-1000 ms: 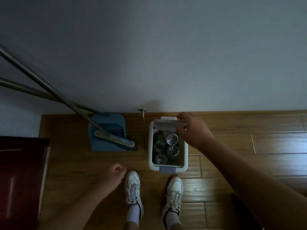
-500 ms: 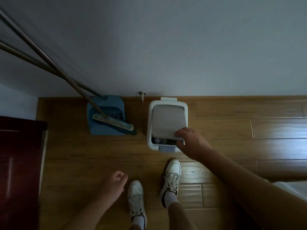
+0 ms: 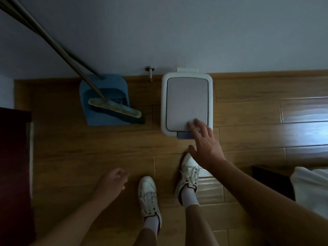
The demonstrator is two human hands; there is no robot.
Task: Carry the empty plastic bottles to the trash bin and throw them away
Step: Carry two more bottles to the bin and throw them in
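Note:
A white trash bin (image 3: 164, 103) stands on the wooden floor against the wall, its grey lid (image 3: 186, 102) lying flat and closed. No bottles are visible; the lid hides the bin's inside. My right hand (image 3: 204, 144) hovers over the bin's near right corner, fingers spread, fingertips at the lid's front edge, holding nothing. My left hand (image 3: 111, 181) hangs low at the left of my feet, fingers loosely curled and empty.
A blue dustpan (image 3: 106, 89) with a broom head (image 3: 115, 108) and long metal handles leans on the wall left of the bin. A metal door stop (image 3: 150, 71) sits on the skirting. Dark furniture (image 3: 14, 166) stands left; white cloth (image 3: 312, 189) lies at the right. My white shoes (image 3: 149, 194) stand before the bin.
The bin's lid went from upright and open, showing bottles inside, to fully closed. My right hand brought it down and now has its fingers spread, off the lid's edge. My feet stepped back.

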